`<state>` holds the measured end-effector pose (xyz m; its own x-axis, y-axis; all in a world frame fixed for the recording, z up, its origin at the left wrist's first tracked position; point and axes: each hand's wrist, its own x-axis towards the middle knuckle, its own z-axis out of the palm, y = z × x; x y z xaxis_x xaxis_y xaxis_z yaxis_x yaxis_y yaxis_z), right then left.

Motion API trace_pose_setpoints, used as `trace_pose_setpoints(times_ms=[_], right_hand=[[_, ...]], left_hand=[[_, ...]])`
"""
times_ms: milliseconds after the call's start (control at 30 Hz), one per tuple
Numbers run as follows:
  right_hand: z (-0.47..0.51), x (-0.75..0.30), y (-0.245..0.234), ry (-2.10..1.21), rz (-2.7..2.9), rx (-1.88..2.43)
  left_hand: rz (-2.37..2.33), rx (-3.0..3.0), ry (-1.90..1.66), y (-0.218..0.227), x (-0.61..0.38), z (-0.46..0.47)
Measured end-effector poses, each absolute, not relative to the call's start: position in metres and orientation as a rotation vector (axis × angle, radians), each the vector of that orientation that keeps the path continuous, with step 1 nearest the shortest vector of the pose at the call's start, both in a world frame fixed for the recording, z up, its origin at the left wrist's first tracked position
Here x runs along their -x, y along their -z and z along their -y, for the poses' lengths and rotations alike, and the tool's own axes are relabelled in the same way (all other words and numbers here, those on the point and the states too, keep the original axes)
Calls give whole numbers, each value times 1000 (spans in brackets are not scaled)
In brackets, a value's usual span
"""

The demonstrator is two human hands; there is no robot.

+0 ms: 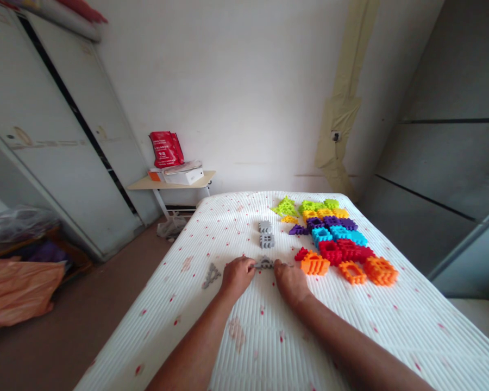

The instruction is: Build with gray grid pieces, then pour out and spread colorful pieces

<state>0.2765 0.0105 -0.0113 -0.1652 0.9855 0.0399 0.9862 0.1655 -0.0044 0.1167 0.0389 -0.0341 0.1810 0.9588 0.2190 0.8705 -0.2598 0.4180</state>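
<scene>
White bed (212, 228), grey piece (264, 264) between hands

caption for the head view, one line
Both hands, left and right, grip a grey piece beside colour-sorted blocks.

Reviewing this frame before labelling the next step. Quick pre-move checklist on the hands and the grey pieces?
1. Both hands on the grey piece: left hand and right hand meet at the grey piece. Ok.
2. Grip firm: fingers hide the contact. Cannot tell.
3. Piece resting on the bed or lifted: cannot tell.
4. Spare grey triangle lies apart, left of the left hand. Ok.
5. Grey blocks lie beyond the hands, untouched. Ok.
6. Orange blocks sit close by the right hand, apart from it. Ok.
</scene>
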Motion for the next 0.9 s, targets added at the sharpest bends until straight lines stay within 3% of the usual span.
trace_pose_setpoints(times_ms=[900], right_hand=[[-10,-276,8,11,2351,2067]], left_hand=[[-1715,-2267,-711,38,-116,-41]])
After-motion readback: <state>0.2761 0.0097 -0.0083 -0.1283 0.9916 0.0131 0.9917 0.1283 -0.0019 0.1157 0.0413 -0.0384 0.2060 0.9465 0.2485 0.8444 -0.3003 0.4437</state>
